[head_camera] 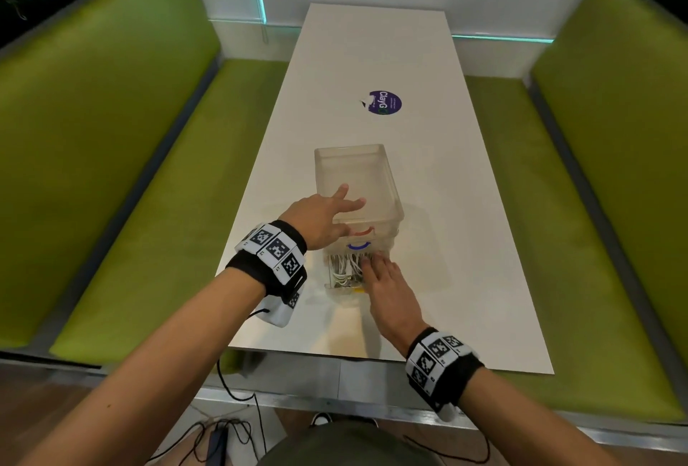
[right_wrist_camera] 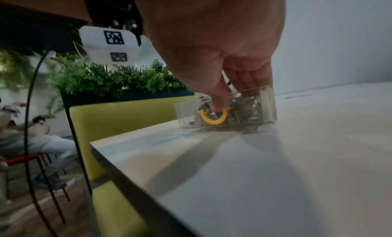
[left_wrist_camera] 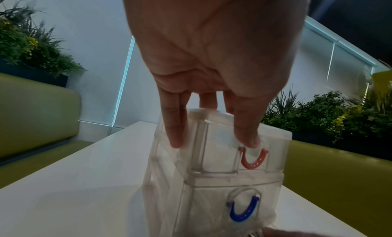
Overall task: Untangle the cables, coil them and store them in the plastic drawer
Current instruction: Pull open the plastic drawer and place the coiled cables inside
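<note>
A clear plastic drawer unit (head_camera: 357,175) stands on the white table (head_camera: 372,56). Its top drawer has a red handle (left_wrist_camera: 252,160) and its middle drawer a blue handle (left_wrist_camera: 244,212); both are pushed in. The bottom drawer (head_camera: 337,288), with a yellow handle (right_wrist_camera: 213,119), is pulled out toward me and holds white cables (head_camera: 344,266). My left hand (head_camera: 327,212) rests on the unit's top with straight, spread fingers, its thumb by the red handle. My right hand (head_camera: 387,287) lies over the pulled-out drawer, fingers flat on the cables and thumb against the yellow handle.
A round purple sticker (head_camera: 383,102) lies on the table beyond the unit. Green benches (head_camera: 111,130) (head_camera: 614,130) flank the table on both sides. Black leads (head_camera: 223,436) trail on the floor below the near edge. A seated person (right_wrist_camera: 31,140) is off to the side.
</note>
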`<action>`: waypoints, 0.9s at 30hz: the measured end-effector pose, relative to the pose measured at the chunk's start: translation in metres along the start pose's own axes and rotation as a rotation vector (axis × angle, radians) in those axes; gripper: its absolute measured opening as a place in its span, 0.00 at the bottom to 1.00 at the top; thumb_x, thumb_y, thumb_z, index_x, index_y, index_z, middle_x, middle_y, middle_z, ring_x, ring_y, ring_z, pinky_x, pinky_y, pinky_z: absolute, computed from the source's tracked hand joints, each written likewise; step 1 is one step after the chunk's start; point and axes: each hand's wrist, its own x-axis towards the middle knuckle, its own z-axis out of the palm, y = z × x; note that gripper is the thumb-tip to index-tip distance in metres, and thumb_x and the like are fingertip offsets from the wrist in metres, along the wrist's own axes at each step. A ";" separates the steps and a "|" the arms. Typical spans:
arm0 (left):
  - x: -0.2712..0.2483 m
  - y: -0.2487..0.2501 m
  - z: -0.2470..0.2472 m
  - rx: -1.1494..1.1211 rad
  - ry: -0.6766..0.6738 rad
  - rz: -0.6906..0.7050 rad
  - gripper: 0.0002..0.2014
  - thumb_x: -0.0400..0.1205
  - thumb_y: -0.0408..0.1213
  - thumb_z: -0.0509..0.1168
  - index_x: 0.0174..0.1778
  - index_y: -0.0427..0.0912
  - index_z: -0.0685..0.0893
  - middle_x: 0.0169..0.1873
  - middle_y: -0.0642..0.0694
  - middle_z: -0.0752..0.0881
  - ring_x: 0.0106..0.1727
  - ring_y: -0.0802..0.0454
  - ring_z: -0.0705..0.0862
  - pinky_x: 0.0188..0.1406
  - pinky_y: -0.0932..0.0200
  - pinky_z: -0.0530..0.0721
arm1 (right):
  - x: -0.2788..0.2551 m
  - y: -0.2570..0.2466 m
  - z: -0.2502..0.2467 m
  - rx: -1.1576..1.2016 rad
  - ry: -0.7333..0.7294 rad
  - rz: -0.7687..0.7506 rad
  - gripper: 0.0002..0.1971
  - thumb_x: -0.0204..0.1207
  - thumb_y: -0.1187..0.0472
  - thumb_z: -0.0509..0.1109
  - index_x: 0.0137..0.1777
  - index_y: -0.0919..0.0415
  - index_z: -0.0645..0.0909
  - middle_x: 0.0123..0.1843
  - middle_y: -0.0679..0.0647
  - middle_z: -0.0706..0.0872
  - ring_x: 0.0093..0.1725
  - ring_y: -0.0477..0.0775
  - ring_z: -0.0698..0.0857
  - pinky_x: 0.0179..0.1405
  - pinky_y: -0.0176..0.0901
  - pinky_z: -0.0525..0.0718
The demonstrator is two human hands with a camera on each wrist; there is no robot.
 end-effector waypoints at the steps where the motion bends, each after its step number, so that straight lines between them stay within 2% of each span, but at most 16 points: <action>1: 0.000 0.000 0.000 -0.002 -0.001 0.001 0.28 0.83 0.47 0.64 0.78 0.67 0.63 0.84 0.57 0.52 0.78 0.45 0.69 0.72 0.50 0.69 | -0.004 -0.003 -0.003 0.023 0.044 -0.021 0.27 0.60 0.77 0.73 0.63 0.69 0.81 0.60 0.68 0.85 0.59 0.69 0.85 0.58 0.58 0.85; 4: 0.000 -0.001 0.000 0.007 -0.002 0.003 0.28 0.83 0.47 0.63 0.78 0.66 0.63 0.84 0.56 0.52 0.79 0.44 0.68 0.72 0.50 0.69 | -0.011 -0.010 -0.009 0.033 0.083 -0.178 0.19 0.65 0.71 0.64 0.55 0.62 0.86 0.50 0.58 0.88 0.49 0.61 0.86 0.45 0.48 0.87; 7: 0.000 -0.001 0.000 0.008 -0.005 0.006 0.28 0.83 0.47 0.63 0.78 0.67 0.63 0.84 0.56 0.52 0.78 0.44 0.69 0.71 0.51 0.70 | 0.007 -0.006 -0.009 0.006 0.040 -0.213 0.14 0.55 0.72 0.78 0.42 0.60 0.88 0.38 0.55 0.88 0.37 0.59 0.85 0.32 0.44 0.85; 10: 0.002 -0.004 -0.002 -0.001 -0.001 0.011 0.28 0.83 0.46 0.63 0.78 0.67 0.63 0.84 0.57 0.52 0.77 0.45 0.70 0.70 0.51 0.70 | 0.022 -0.008 -0.009 -0.029 0.015 -0.196 0.11 0.54 0.72 0.78 0.36 0.60 0.86 0.33 0.55 0.85 0.33 0.60 0.82 0.29 0.42 0.77; 15: 0.002 -0.005 -0.004 -0.011 -0.002 0.022 0.27 0.83 0.46 0.63 0.78 0.66 0.64 0.84 0.56 0.52 0.77 0.45 0.70 0.71 0.52 0.69 | 0.015 -0.007 -0.005 0.086 0.046 -0.157 0.17 0.57 0.72 0.80 0.46 0.61 0.84 0.46 0.56 0.88 0.38 0.60 0.86 0.30 0.43 0.80; 17: 0.003 -0.005 -0.004 -0.008 -0.003 0.022 0.27 0.83 0.46 0.63 0.78 0.66 0.64 0.84 0.57 0.52 0.77 0.45 0.71 0.71 0.52 0.69 | 0.018 -0.008 -0.004 0.074 0.069 -0.171 0.16 0.58 0.73 0.79 0.47 0.61 0.85 0.47 0.56 0.89 0.38 0.59 0.86 0.31 0.42 0.80; 19: 0.002 -0.005 -0.004 -0.008 -0.008 0.023 0.27 0.83 0.46 0.63 0.78 0.66 0.64 0.84 0.57 0.52 0.76 0.45 0.71 0.71 0.52 0.70 | 0.019 -0.011 -0.002 0.047 0.090 -0.199 0.12 0.64 0.72 0.71 0.47 0.62 0.85 0.47 0.57 0.89 0.40 0.59 0.86 0.36 0.43 0.82; 22: 0.002 -0.005 -0.004 -0.012 -0.011 0.023 0.27 0.83 0.47 0.63 0.78 0.66 0.64 0.84 0.57 0.52 0.76 0.45 0.72 0.70 0.53 0.70 | 0.018 -0.014 0.004 0.043 0.072 -0.151 0.19 0.69 0.68 0.55 0.54 0.62 0.84 0.51 0.56 0.88 0.47 0.60 0.86 0.45 0.46 0.83; 24: 0.002 -0.005 -0.004 -0.022 -0.015 0.023 0.27 0.83 0.47 0.63 0.78 0.66 0.63 0.84 0.57 0.52 0.76 0.45 0.72 0.69 0.53 0.70 | 0.018 -0.015 0.006 0.032 0.019 -0.129 0.23 0.68 0.68 0.53 0.58 0.62 0.84 0.53 0.55 0.88 0.50 0.59 0.86 0.49 0.47 0.82; 27: 0.003 -0.006 -0.004 -0.018 -0.013 0.022 0.27 0.83 0.47 0.63 0.78 0.66 0.64 0.84 0.57 0.52 0.75 0.45 0.73 0.69 0.53 0.70 | 0.020 -0.016 0.005 0.037 -0.020 -0.136 0.24 0.68 0.67 0.51 0.58 0.63 0.86 0.53 0.57 0.88 0.49 0.60 0.87 0.47 0.47 0.85</action>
